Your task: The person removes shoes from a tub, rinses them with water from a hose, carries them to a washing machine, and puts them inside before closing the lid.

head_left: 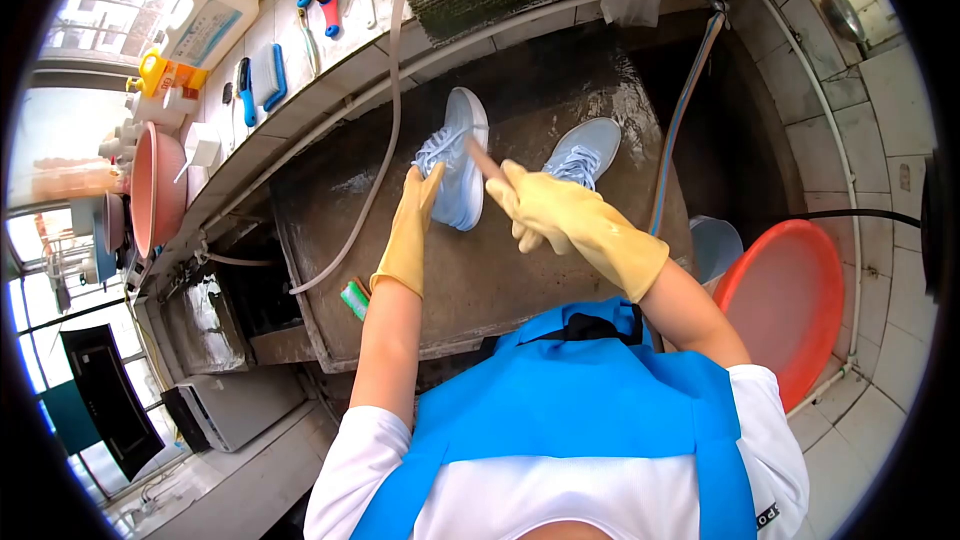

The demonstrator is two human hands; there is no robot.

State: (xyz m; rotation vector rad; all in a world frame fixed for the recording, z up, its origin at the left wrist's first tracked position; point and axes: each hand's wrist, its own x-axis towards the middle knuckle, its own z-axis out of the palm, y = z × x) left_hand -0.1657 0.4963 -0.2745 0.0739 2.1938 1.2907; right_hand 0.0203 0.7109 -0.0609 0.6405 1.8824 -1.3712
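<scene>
A light blue sneaker (pixel 463 180) with white laces and a pale sole lies tilted on the wet stone slab (pixel 375 260). My left hand (pixel 413 220), in a yellow rubber glove, grips the sneaker's near left side, its thumb by the laces. In my right hand (pixel 560 215), also gloved, the fingers are closed around a brown stick-shaped tool (pixel 486 160). Motion smears the tool, and its tip reaches the sneaker's side; whether it has bristles I cannot tell. A second light blue sneaker (pixel 585 152) rests to the right, partly behind my right glove.
A pale hose (pixel 396 90) curves across the slab's left side, near a green-and-white brush (pixel 355 298). Another hose (pixel 685 105) hangs at right, above a red basin (pixel 785 315). Brushes (pixel 268 77), bottles (pixel 208 20) and a pink basin (pixel 158 190) line the tiled ledge.
</scene>
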